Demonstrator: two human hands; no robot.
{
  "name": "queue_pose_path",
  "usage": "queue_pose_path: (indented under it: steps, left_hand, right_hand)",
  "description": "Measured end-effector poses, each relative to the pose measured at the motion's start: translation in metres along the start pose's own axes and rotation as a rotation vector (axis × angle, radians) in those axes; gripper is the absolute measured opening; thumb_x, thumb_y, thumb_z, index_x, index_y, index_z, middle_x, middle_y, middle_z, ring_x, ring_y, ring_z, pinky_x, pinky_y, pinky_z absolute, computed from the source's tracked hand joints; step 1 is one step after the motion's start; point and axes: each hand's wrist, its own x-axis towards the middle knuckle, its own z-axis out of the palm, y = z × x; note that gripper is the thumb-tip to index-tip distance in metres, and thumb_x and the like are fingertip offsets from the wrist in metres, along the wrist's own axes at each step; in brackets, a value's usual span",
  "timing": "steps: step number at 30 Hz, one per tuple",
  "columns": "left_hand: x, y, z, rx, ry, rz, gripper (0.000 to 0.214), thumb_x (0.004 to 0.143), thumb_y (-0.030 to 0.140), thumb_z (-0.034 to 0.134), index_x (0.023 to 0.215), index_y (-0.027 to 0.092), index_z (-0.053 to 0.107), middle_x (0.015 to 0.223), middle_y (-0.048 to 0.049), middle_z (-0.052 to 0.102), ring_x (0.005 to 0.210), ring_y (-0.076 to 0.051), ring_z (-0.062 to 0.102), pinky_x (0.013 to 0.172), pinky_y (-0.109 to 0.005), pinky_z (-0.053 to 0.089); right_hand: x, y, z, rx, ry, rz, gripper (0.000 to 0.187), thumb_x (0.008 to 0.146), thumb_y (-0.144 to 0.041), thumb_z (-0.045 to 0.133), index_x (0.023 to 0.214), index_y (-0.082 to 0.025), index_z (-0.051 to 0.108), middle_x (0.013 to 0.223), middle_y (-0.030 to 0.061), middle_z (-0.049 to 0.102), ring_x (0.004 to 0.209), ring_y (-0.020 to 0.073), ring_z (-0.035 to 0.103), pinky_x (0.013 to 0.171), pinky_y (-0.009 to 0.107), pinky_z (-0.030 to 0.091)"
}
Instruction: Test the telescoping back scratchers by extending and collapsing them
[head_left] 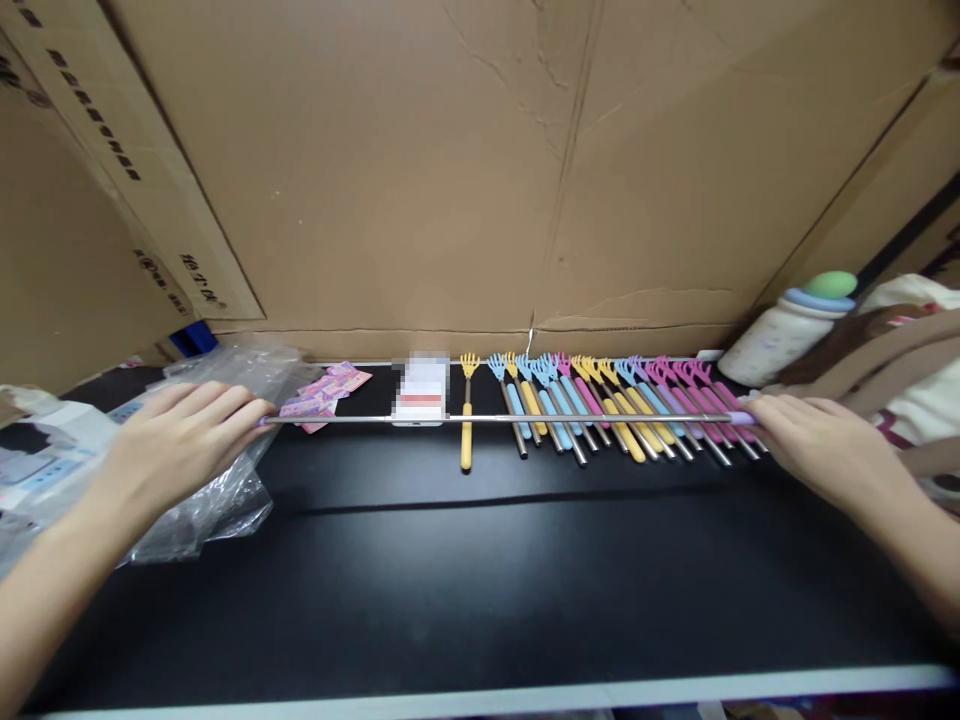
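Observation:
I hold a telescopic back scratcher [510, 419] stretched out full length, level above the black table [450, 580]. My left hand [184, 440] pinches its left end, where a bit of purple shows under the fingers. My right hand [817, 445] grips the purple handle at the right end. Behind the rod lies a row of collapsed back scratchers [600, 400] with yellow, blue, pink and purple claws and handles. One yellow scratcher [467, 415] lies apart at the row's left.
Clear plastic bags [225, 480] lie under my left hand, with pink packets [326, 392] and a white card [421, 392] beside them. A white bottle with a green cap [795, 325] and a bag [907, 370] sit at the right. Cardboard [480, 150] walls the back.

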Motion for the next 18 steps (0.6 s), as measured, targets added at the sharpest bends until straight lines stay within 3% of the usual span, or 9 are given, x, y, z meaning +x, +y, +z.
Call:
queue_pose_path:
  steps: [4,10,18]
  left_hand:
    - [0.010,0.009,-0.001,-0.160,0.006,0.005,0.022,0.091,0.025,0.039,0.078,0.019,0.056,0.073,0.0015,0.058,0.075,-0.015,0.051,0.073,-0.028,0.038]
    - [0.036,0.038,-0.013,-0.339,0.077,0.057,0.017,0.090,0.023,0.042,0.080,0.019,0.056,0.075,0.0005,0.060,0.070,-0.013,0.051,0.072,-0.026,0.038]
    - [0.072,0.075,-0.046,-0.561,0.186,0.128,0.029,0.091,0.024,0.036,0.066,0.018,0.049,0.056,0.0015,0.048,0.053,-0.013,0.047,0.054,-0.026,0.031]
  right_hand:
    - [0.001,-0.010,-0.001,0.022,-0.042,-0.112,0.036,0.093,-0.021,0.028,0.071,-0.015,0.056,0.076,0.0113,0.058,0.066,0.0112,0.050,0.061,0.028,0.027]
    - [0.004,-0.010,0.001,0.032,-0.146,-0.510,0.022,0.088,-0.015,0.036,0.071,-0.018,0.050,0.063,0.0031,0.055,0.058,0.0108,0.049,0.056,0.024,0.028]
    - [0.005,-0.094,-0.002,0.151,-0.161,-0.559,0.017,0.087,-0.014,0.038,0.077,-0.017,0.051,0.061,-0.0022,0.054,0.053,0.0084,0.050,0.050,0.022,0.024]
